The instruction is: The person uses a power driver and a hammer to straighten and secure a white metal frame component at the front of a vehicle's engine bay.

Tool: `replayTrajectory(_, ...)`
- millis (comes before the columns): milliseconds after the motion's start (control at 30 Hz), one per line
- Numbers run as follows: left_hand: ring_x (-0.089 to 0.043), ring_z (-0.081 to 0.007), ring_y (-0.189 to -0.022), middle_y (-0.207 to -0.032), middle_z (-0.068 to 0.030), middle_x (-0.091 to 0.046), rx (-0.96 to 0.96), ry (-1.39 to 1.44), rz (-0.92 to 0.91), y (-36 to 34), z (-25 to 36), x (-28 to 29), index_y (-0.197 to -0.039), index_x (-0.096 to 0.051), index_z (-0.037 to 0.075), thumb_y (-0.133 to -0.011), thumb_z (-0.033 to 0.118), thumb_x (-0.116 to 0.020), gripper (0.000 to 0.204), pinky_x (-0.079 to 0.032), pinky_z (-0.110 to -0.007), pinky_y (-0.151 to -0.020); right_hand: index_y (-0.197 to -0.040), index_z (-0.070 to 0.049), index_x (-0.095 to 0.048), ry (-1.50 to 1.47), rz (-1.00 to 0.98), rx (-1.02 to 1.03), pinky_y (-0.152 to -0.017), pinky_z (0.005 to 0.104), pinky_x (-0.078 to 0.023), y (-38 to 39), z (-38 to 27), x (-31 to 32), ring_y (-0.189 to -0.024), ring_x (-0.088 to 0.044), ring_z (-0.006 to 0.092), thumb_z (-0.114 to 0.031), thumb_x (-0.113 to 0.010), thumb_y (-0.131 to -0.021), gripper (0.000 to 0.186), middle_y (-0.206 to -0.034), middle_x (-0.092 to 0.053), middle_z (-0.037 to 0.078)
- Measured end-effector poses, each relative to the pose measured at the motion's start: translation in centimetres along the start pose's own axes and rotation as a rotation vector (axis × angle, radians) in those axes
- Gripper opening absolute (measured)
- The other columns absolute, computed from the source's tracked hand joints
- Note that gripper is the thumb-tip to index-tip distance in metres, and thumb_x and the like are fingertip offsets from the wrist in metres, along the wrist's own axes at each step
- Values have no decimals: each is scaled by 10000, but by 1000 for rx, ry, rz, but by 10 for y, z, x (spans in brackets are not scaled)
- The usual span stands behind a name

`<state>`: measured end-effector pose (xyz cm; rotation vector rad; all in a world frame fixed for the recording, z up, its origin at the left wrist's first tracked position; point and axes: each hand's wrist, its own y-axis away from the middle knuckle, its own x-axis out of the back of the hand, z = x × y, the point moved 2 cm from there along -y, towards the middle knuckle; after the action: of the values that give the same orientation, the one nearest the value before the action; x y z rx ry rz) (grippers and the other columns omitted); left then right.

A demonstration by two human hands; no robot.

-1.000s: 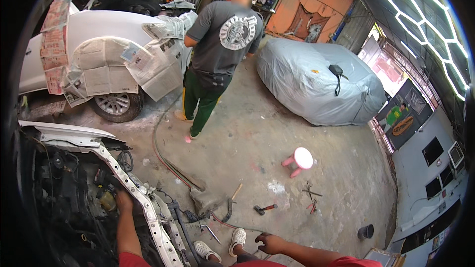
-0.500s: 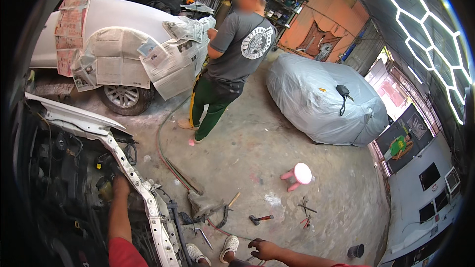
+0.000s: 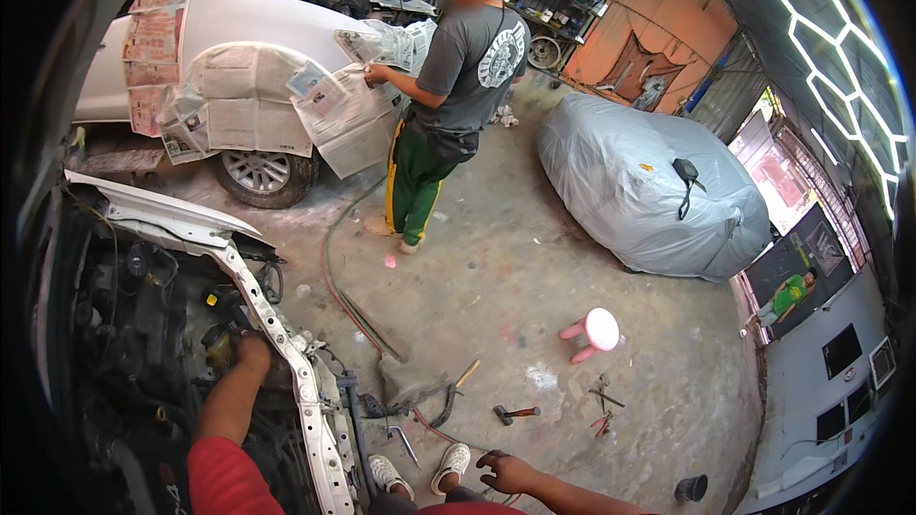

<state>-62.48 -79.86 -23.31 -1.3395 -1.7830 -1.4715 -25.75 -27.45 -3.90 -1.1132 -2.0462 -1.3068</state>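
Bearing print, newspaper (image 3: 256, 95) drapes car (image 3: 258, 24) beyond left hand (image 3: 253, 352).

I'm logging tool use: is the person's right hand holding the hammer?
No, the hammer lies on the floor, apart from the right hand.

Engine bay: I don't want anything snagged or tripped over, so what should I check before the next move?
1. Left hand gripping the yellowish reservoir: cannot tell; the fingers are mostly hidden.
2. Right hand free: ok, nothing seen in it.
3. Floor by the light shoes clear: not ok, a bent metal rod lies close by.
4. Hammer off the hands: ok, on the floor.
5. Co-worker away from the bay: ok, beside the papered white car.
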Motion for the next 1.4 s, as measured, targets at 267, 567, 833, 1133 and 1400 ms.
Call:
replayTrajectory(267,-640,-278,-1169,-1244,-95,-687,-216,-144,-74,91,-12,98,-1148,-744,113,-919,246,-565,320,-518,-393,-883,-1189,-69,-639,12,-34,28,-917,437,-515,-2,6,-7,-1041,-640,369,-274,-664,-860,388,-1202,-633,188)
replayTrajectory(567,-664,-263,-1093,-1164,-106,-712,-228,-308,-29,186,-24,142,-1090,-756,84,-917,186,-559,281,-526,-373,-840,-1182,-82,-640,-51,-74,162,-950,452,-489,-30,-18,-4,-1077,-616,401,-291,-646,-851,391,-1173,-626,238)
replayTrajectory(833,-686,-306,-1043,-1076,-168,-722,-163,-71,-183,310,-55,283,-1006,-755,38,-817,228,-674,280,-537,-455,-860,-1229,-40,-591,-97,-80,297,-957,456,-486,-62,-39,-4,-1087,-609,405,-273,-663,-851,450,-1228,-599,228)
replayTrajectory(1133,-660,-198,-927,-1040,-153,-722,-404,728,-422,410,-37,403,-1250,-657,37,-945,426,-655,493,-505,-340,-843,-1433,-49,-447,-417,93,835,-1103,437,-380,-57,-180,62,-1349,-440,409,-332,-768,-842,730,-1445,-457,259)
replayTrajectory(1400,-637,-208,-964,-1109,-203,-691,-585,1058,-474,402,50,367,-1381,-512,-10,-898,438,-714,688,-508,-333,-857,-1280,-26,-601,-1151,-137,640,-1046,347,-412,-51,-175,70,-1171,-574,179,-130,-715,-917,394,-1246,-657,87)
